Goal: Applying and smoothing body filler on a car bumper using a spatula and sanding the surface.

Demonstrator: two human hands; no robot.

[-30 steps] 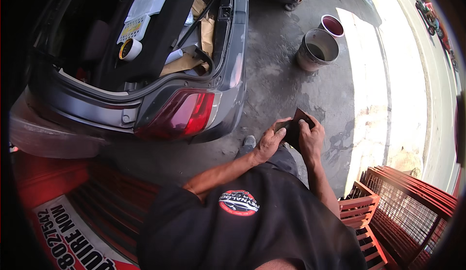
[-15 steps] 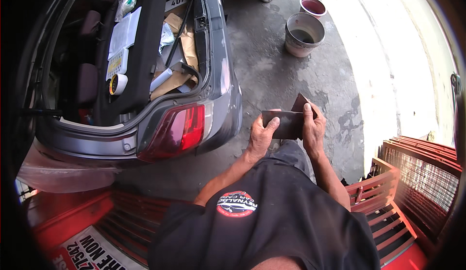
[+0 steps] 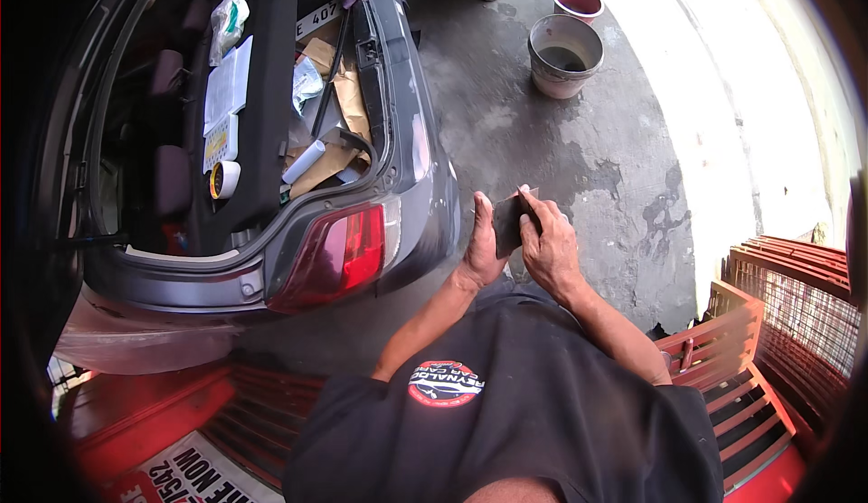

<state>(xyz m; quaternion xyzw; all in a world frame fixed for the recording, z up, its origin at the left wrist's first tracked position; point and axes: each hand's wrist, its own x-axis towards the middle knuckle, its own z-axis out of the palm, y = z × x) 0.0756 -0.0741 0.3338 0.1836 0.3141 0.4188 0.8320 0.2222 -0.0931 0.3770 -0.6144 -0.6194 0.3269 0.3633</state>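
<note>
The person stands on the stained grey concrete floor (image 3: 597,141) just behind a dark grey hatchback car (image 3: 398,232) whose boot stands open. Both hands are raised in front of the chest, close together, with a small dark flat sheet, thin and rectangular (image 3: 508,220), held between them. The left hand (image 3: 482,245) cups the sheet from behind, its fingers wrapped round the left edge. The right hand (image 3: 547,245) grips it from the other side, fingers curled over the top and front, so the sheet is clamped by both hands at once. What the sheet is made of I cannot tell from here.

The car's red tail lamp (image 3: 339,254) sits near the left hand, a little lower and to the person's left. Inside the boot lie brown cardboard pieces (image 3: 348,96), white papers (image 3: 226,87) and a roll of pale tape (image 3: 224,179). Farther off on the floor stand a grey round bucket (image 3: 564,55) and, just beyond it, a smaller maroon tub (image 3: 577,0). Red metal racks (image 3: 768,322) stand to the person's right.
</note>
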